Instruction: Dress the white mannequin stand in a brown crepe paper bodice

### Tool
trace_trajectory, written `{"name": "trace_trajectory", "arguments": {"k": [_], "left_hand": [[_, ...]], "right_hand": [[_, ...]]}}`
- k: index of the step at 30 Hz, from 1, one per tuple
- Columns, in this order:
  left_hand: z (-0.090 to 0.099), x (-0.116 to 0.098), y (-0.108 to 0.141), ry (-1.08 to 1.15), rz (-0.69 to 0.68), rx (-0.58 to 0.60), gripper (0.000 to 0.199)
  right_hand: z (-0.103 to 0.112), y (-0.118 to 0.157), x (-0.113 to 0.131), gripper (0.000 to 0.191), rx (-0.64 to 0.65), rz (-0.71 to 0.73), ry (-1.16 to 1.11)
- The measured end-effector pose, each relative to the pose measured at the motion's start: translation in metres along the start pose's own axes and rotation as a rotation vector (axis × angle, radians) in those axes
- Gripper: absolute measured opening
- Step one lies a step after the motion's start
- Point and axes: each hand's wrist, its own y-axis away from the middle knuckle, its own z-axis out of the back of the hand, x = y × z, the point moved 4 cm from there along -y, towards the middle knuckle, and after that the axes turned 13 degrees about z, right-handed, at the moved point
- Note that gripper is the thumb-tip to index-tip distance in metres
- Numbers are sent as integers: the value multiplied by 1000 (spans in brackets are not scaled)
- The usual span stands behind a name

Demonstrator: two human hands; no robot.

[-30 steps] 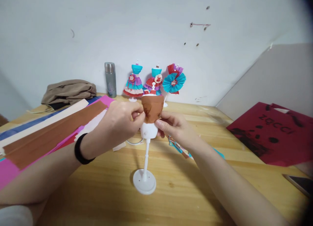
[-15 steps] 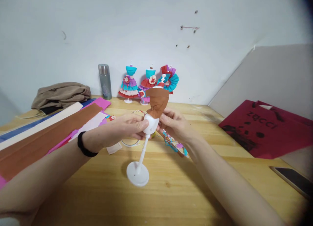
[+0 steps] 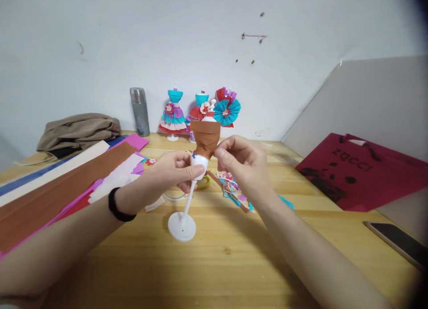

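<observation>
My left hand [image 3: 179,168] is closed around the white hip part of a small mannequin [image 3: 199,162] on a stand, thumb across its front. The mannequin tilts above the table, its round white base [image 3: 181,226] towards me. Brown crepe paper [image 3: 205,135] wraps its chest and narrows at the waist, where creases show. At the right side of the waist, my right hand [image 3: 242,162] pinches at the paper's edge with thumb and forefinger. A small dark blue mark shows at the left, just under the brown paper.
Behind stand several dressed mannequins [image 3: 173,117] and a flask [image 3: 139,110]. Crepe paper strips [image 3: 83,177] and a brown cloth [image 3: 82,130] lie left. Paper scraps [image 3: 234,191] and a yellow tape roll [image 3: 203,182] lie beyond my hands. A red bag [image 3: 351,175] and phone [image 3: 397,242] are right.
The mannequin has shifted slightly left and turned a little in my left hand. My right hand has risen from the hip part to the waist edge of the brown paper.
</observation>
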Motion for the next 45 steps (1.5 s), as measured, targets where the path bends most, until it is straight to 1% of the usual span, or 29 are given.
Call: {"name": "trace_trajectory", "arguments": {"k": [2,5,8,12,15,19,21,25,28,33,36,38,40,42,45], "left_hand": [[-1,1,-1,-6,9,-15,32],[-3,1,-2,-15,28,-59,34],[-4,-1,-1,-36,36,-104,38],[-4,-2,2,-45,35,-119,43],[-3,-2,3,-81,38,-134,41],[-1,-2,4,-138,45,-184,37],[0,-1,4,-149,49,-202,37],[-1,2,2,-134,52,-184,35],[-1,2,-1,-123,47,-155,34],[1,2,-3,-150,29,-184,36],[2,6,-4,-160,32,-249,37],[4,9,-5,-141,12,-299,40],[6,11,-7,-129,-37,-330,43],[7,13,-9,-153,-87,-339,44],[8,14,-10,-226,-125,-344,41]], "right_hand": [[-1,2,4,29,6,24,69],[-1,2,4,31,6,26,100],[-2,1,3,31,10,7,65],[-1,0,1,25,-10,-25,-9],[-2,0,-1,21,-22,-42,-28],[-2,0,-2,22,-47,-27,-9],[-3,0,-4,22,-37,-60,-36],[-5,-1,-9,22,-13,-148,-133],[-5,-2,-12,24,-15,-165,-167],[-2,-2,-11,26,-32,-131,-96],[-3,-1,-11,25,-34,-116,-39],[-4,-2,-13,24,-31,-119,-39],[-6,-2,-16,23,-14,-138,-75],[-8,-3,-18,22,11,-162,-117],[-9,-2,-18,23,39,-180,-142]]}}
